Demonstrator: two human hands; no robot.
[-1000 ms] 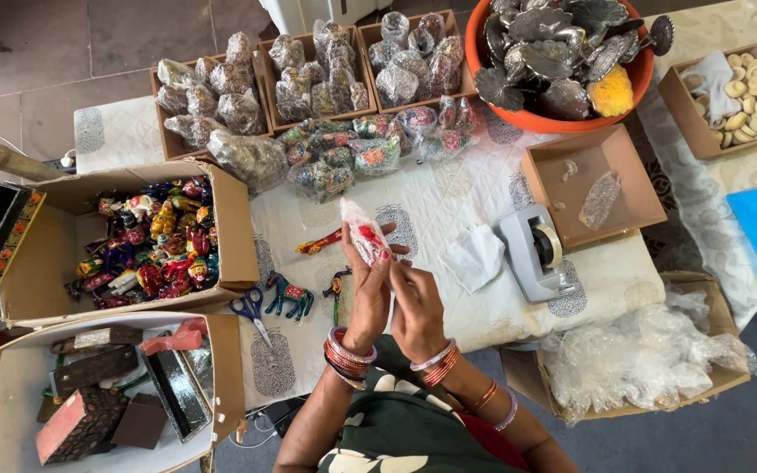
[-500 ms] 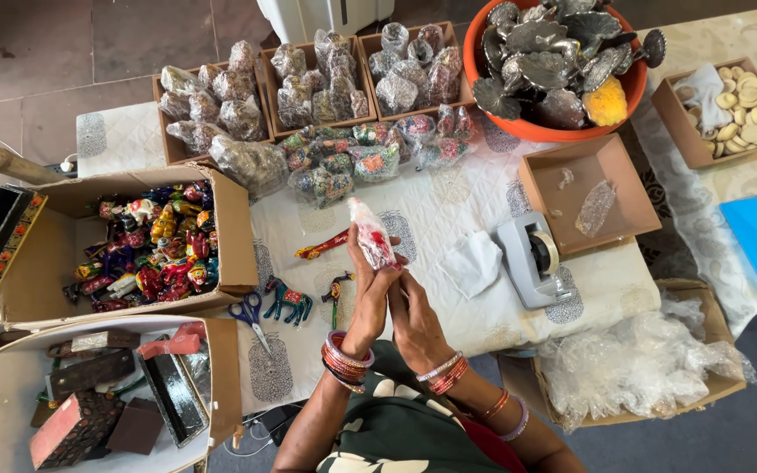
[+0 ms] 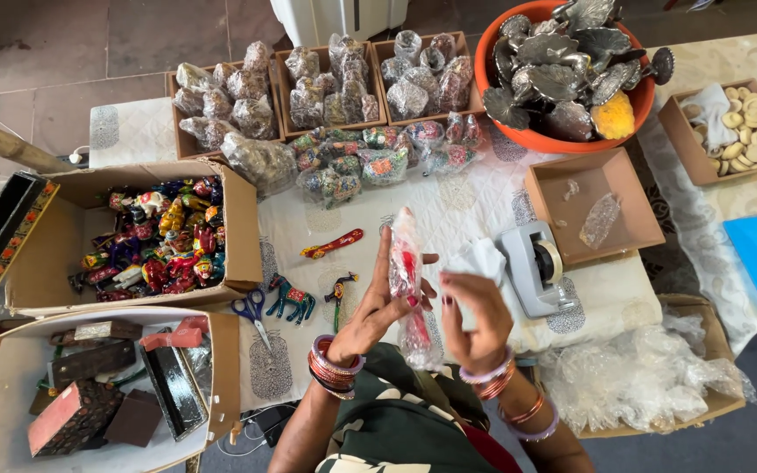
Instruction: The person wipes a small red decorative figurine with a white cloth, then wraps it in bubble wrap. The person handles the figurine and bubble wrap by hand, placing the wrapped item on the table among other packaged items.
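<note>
Bubble-wrapped figurine upright between hands

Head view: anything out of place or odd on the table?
Little stands out. A few painted figures lie loose on the cloth beside the scissors, outside the box of figures. Both hands, left hand and right hand, hold a bubble-wrapped red figure.
</note>
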